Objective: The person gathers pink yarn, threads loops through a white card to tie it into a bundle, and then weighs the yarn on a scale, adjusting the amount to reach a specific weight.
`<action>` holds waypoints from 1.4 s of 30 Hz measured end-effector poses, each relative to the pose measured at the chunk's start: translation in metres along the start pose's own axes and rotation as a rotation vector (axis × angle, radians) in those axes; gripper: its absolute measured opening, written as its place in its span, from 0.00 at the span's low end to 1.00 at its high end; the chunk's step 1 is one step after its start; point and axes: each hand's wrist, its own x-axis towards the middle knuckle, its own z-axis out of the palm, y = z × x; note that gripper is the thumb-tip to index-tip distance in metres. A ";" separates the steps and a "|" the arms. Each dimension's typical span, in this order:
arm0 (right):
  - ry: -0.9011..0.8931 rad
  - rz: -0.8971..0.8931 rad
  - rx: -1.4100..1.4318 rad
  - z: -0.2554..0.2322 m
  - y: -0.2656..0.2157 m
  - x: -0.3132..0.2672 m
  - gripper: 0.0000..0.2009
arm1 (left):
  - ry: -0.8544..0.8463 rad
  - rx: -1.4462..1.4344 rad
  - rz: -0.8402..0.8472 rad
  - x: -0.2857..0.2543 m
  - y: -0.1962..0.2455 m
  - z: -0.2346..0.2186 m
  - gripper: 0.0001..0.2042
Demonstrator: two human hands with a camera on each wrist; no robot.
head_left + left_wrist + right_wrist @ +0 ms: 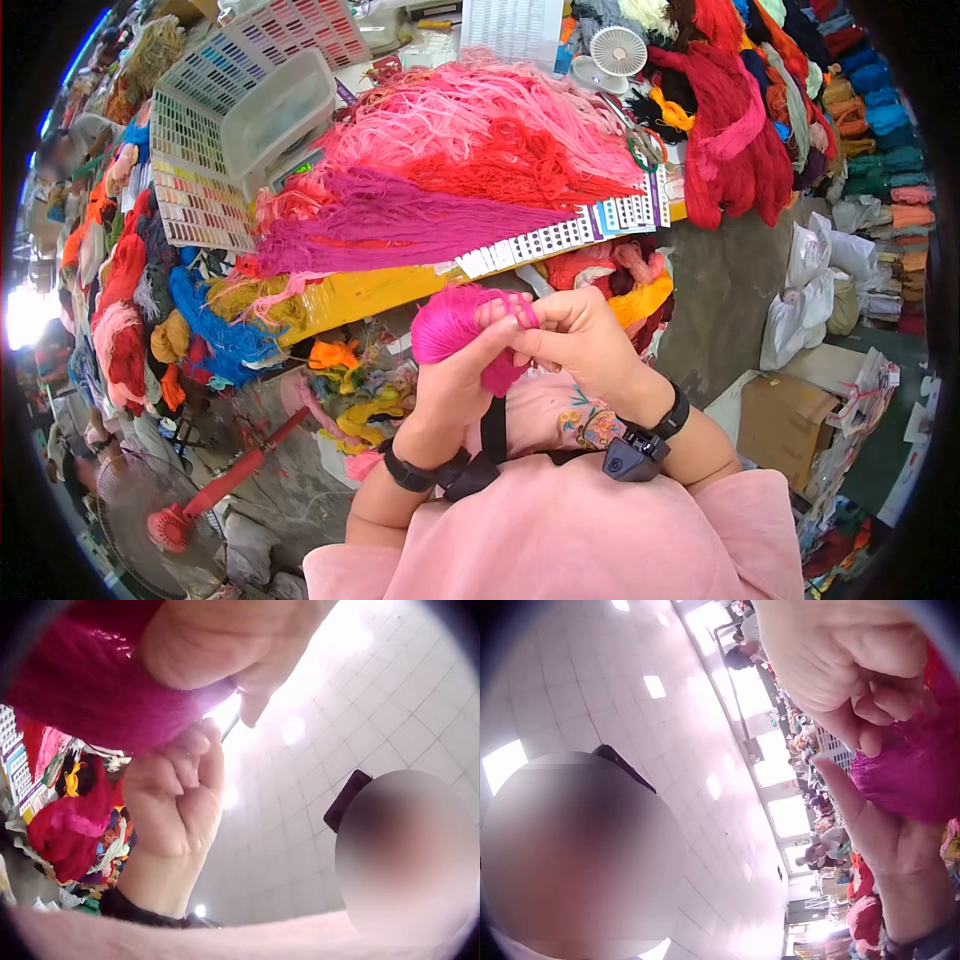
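Observation:
A bundle of bright magenta yarn (445,325) is held up in front of the person's chest. The left hand (462,375) grips it from below and the side, its thumb pointing toward the right hand. Close against it, the right hand (588,345) pinches a few magenta strands between thumb and curled fingers. In the left wrist view the yarn (97,697) fills the upper left, with the right hand (176,795) right beneath it. The right wrist view has the yarn (911,776) between both hands, the left thumb lying along its near side.
Beyond the hands, a yellow-edged table (350,300) bears heaps of pink yarn (430,120), purple yarn (400,220), and a strip of punched cards (540,243). Scissors (645,150) and a small white fan (618,52) lie behind. A red floor fan (185,520) stands at left; a cardboard box (785,425) at right.

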 end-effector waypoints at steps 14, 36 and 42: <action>-0.053 0.086 0.243 -0.009 0.011 -0.001 0.07 | -0.130 -0.178 -0.021 0.006 -0.006 -0.017 0.08; -0.032 0.155 0.438 -0.002 0.004 0.007 0.04 | -0.234 -0.124 -0.040 0.000 -0.004 -0.013 0.24; 0.009 0.144 0.533 -0.009 0.008 0.007 0.03 | -0.016 -0.199 -0.123 0.003 0.001 -0.008 0.12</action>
